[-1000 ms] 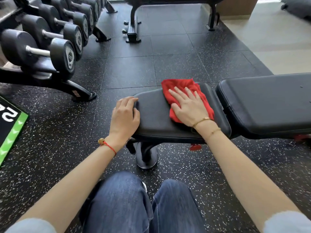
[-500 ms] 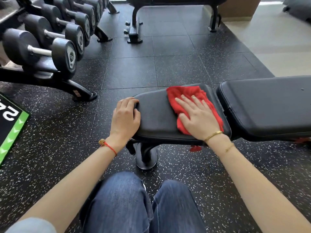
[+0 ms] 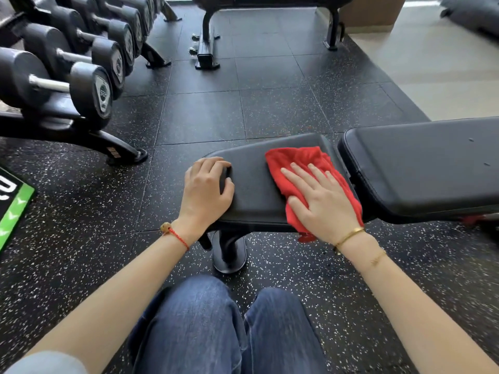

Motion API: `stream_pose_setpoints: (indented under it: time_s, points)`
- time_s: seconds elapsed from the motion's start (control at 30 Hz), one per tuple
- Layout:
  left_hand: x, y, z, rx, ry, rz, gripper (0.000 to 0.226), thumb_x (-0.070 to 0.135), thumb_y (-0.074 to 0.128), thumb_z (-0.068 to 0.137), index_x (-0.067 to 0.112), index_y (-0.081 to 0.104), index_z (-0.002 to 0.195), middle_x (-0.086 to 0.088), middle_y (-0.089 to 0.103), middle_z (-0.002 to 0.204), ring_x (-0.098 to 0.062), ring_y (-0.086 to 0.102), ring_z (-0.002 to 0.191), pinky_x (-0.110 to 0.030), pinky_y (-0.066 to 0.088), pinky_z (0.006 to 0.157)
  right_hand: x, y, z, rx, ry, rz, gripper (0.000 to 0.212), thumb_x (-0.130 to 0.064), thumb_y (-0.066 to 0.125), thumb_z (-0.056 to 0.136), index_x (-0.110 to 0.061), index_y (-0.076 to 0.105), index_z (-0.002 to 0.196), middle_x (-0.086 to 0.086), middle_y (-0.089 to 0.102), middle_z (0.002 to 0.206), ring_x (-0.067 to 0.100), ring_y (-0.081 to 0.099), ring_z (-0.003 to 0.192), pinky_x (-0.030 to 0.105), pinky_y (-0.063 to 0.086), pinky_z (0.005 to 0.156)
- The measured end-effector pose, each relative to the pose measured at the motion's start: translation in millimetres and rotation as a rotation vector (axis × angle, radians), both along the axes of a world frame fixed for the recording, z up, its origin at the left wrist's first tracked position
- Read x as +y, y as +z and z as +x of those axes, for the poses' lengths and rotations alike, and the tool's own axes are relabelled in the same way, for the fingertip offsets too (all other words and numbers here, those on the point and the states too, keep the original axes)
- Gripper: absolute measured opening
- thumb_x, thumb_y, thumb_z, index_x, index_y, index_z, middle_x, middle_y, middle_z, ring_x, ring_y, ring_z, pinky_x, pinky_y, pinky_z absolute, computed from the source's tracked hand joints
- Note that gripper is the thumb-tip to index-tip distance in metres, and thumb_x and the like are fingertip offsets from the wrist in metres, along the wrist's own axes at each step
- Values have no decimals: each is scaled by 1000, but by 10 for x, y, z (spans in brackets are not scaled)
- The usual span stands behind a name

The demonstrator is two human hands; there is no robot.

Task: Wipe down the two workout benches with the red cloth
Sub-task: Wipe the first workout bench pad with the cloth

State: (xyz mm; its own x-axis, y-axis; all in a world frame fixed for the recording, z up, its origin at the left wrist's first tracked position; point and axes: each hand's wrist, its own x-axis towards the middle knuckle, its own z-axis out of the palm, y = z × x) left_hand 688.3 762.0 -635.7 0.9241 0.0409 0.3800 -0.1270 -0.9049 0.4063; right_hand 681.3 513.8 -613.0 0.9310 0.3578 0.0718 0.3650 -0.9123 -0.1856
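Now, line by line:

Cloth: our red cloth (image 3: 302, 168) lies on the right part of the seat pad (image 3: 253, 184), its edge close to the gap before the back pad (image 3: 421, 168); a corner hangs over the near edge.

Change: a second ago the cloth sat near the middle of the seat pad; since then we have slid it toward the pad's right end.

Meaning: we judge the first bench (image 3: 351, 211) to be partly wiped, the seat nearly covered, the back pad not yet reached.

Right hand (image 3: 324, 206): flat on the cloth, fingers straight and spread, pressing it down without curling round it.

Left hand (image 3: 205, 190): fingers curled over the left end of the seat pad, holding it to steady us.

Surface: smooth black padding; the cloth should glide, and we see no marks that we can name.

Second bench (image 3: 270, 1): well apart at the far side, only its frame and feet plainly in view, we think untouched.

Room: black speckled rubber floor (image 3: 270, 109), dumbbells (image 3: 89, 85) racked along the left, a pale floor at the far right, a green-edged mat (image 3: 13, 209) at the left edge.
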Motion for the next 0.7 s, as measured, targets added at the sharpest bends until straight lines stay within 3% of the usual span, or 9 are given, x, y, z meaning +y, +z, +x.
stream_pose_setpoints:
  time_s: [0.2, 0.37, 0.5, 0.7]
  points:
    - [-73, -27, 16, -21, -3, -4, 31, 22, 57, 87, 16, 64, 117, 0, 61, 126, -25, 51, 123, -43, 33, 110, 59, 25, 763, 68, -236, -2, 55, -40, 34, 98, -38, 21, 152, -11, 14, 162, 23, 10, 149, 45, 3, 121]
    - [-62, -37, 12, -31, 10, -41, 30, 22, 56, 85, 19, 65, 114, 4, 62, 126, -21, 51, 123, -42, 32, 110, 419, 10, 592, 44, -70, -13, 56, -39, 35, 98, -38, 20, 152, -13, 15, 161, 21, 11, 149, 43, 2, 121]
    - [-50, -39, 10, -43, -5, -53, 32, 23, 53, 85, 19, 65, 114, 4, 63, 125, -21, 51, 123, -43, 32, 111, 175, 2, 168, 5, 72, -1, 57, -41, 36, 94, -41, 24, 150, -15, 21, 159, 18, 15, 149, 41, 7, 122]
    - [-76, -68, 24, -51, 14, -45, 31, 20, 55, 84, 20, 64, 113, 5, 62, 125, -21, 52, 123, -46, 33, 110, -35, -15, 670, 50, -95, 4, 55, -38, 38, 98, -39, 22, 151, -13, 17, 161, 19, 11, 149, 42, 2, 121]
